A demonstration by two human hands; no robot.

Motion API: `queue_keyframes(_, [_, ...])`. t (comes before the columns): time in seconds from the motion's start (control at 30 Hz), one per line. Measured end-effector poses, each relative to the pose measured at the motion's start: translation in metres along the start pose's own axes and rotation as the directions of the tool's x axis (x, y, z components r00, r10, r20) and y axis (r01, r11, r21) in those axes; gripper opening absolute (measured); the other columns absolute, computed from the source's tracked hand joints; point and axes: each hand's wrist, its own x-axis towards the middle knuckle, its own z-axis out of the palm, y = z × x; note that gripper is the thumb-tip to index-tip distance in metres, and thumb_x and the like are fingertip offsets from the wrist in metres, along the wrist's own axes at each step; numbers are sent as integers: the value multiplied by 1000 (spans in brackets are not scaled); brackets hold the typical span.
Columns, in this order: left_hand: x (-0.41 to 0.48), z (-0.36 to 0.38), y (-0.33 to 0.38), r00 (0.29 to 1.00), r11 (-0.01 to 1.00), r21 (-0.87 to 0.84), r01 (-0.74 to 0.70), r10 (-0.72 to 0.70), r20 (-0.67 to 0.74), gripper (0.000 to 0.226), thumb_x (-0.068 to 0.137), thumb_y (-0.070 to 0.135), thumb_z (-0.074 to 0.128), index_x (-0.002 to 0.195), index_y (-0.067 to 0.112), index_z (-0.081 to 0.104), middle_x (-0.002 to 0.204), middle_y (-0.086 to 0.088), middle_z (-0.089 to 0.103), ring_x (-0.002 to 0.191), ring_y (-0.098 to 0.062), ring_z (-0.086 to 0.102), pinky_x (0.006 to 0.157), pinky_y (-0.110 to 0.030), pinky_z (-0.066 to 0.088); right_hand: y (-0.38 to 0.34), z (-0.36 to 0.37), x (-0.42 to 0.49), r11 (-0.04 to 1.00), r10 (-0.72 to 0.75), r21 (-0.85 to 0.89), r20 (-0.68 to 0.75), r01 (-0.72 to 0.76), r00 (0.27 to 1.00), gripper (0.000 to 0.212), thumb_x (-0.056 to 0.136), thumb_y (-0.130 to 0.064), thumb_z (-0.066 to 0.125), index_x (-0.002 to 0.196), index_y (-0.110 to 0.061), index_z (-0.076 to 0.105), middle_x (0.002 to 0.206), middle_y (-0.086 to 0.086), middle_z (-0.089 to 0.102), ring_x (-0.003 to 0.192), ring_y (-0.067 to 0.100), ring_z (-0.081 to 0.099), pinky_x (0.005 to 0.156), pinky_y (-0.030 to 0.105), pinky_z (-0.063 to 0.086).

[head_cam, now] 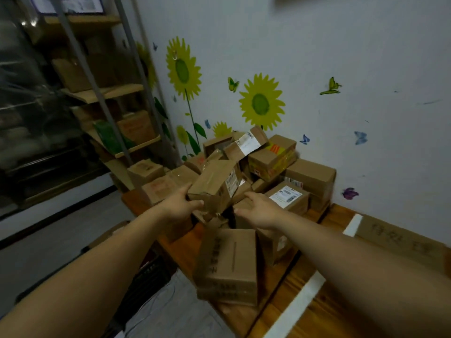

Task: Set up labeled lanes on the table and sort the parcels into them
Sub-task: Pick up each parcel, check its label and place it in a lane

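Observation:
A heap of brown cardboard parcels [271,164] fills the far end of the wooden table [305,298] against the wall. My left hand [179,204] grips the near left corner of a tilted parcel [214,181] with a white label on its side. My right hand [260,209] reaches in beside that parcel's right side with fingers spread, over another box; contact with the parcel is unclear. A flat parcel [229,262] lies nearer on the table. White tape strips [296,303] mark lanes, and a cardboard sign [402,240] with handwriting lies at the right.
A metal shelf rack [114,98] with more boxes stands to the left of the table. The wall behind carries sunflower and butterfly stickers. Grey floor and a dark crate [148,276] lie below the table's left edge.

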Motion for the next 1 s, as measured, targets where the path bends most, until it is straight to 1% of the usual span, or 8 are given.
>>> queue_keyframes(0.17, [84, -5, -17, 999, 997, -72, -8, 11, 38, 64, 97, 23, 51, 151, 18, 16, 149, -9, 36, 130, -25, 43, 90, -28, 37, -17, 21, 52, 985, 127, 126, -51, -120, 991, 62, 91, -54, 51, 144, -27, 35, 143, -1, 46, 122, 22, 49, 95, 28, 44])
queue_keyframes(0.3, [143, -8, -33, 988, 987, -154, 52, -29, 150, 69, 94, 29, 55, 150, 13, 17, 149, -10, 36, 132, -27, 41, 102, -32, 36, -41, 36, 85, 938, 191, 300, -32, -173, 981, 51, 102, -39, 39, 148, -20, 29, 142, 1, 46, 106, 7, 45, 56, -2, 37])
queue_keyframes(0.47, [181, -13, -48, 971, 981, -190, 45, 2, 241, 55, 90, 32, 62, 136, 9, 43, 134, -11, 53, 119, -28, 52, 94, -30, 42, -69, 61, 120, 881, 254, 439, -121, -178, 960, 51, 102, -42, 34, 150, -32, 23, 139, -2, 49, 107, 12, 53, 86, 22, 44])
queue_keyframes(0.57, [192, -18, -55, 972, 945, -325, 48, 31, 234, 60, 86, 27, 68, 136, 10, 40, 127, -10, 55, 114, -28, 55, 91, -30, 42, -80, 57, 128, 870, 236, 488, -274, -77, 932, 45, 104, -35, 31, 148, -30, 28, 141, -9, 40, 125, 13, 43, 98, 19, 38])
queue_keyframes(0.67, [190, -22, -50, 976, 825, -558, 88, 42, 215, 58, 82, 20, 73, 124, 18, 33, 107, -3, 56, 91, -20, 58, 88, -37, 49, -84, 43, 130, 863, 224, 503, -455, 42, 862, 34, 103, -25, 36, 134, -36, 45, 136, -5, 41, 124, 14, 44, 101, 28, 42])
queue_keyframes(0.77, [177, -21, -31, 976, 682, -723, 113, 62, 211, 57, 83, 21, 71, 123, 16, 30, 112, -7, 58, 95, -24, 62, 90, -49, 52, -82, 26, 117, 853, 243, 512, -567, 105, 787, 26, 95, -20, 54, 107, -43, 52, 128, -7, 41, 116, 13, 48, 97, 32, 46])
queue_keyframes(0.9, [144, -13, 1, 959, 665, -746, 28, 194, 208, 76, 89, 24, 64, 145, 30, 12, 114, 0, 56, 104, -25, 59, 81, -45, 54, -71, 7, 75, 914, 219, 399, -639, 74, 737, 57, 82, -25, 70, 133, -34, 45, 130, -1, 49, 114, 16, 52, 97, 39, 47])
queue_keyframes(1.0, [109, 4, 24, 938, 700, -715, 3, 246, 244, 73, 89, 26, 64, 144, 31, 16, 126, -5, 55, 104, -28, 61, 69, -38, 56, -53, -7, 28, 952, 215, 303, -729, 25, 650, 50, 87, -24, 67, 134, -24, 50, 128, 2, 55, 114, 19, 54, 97, 35, 45])
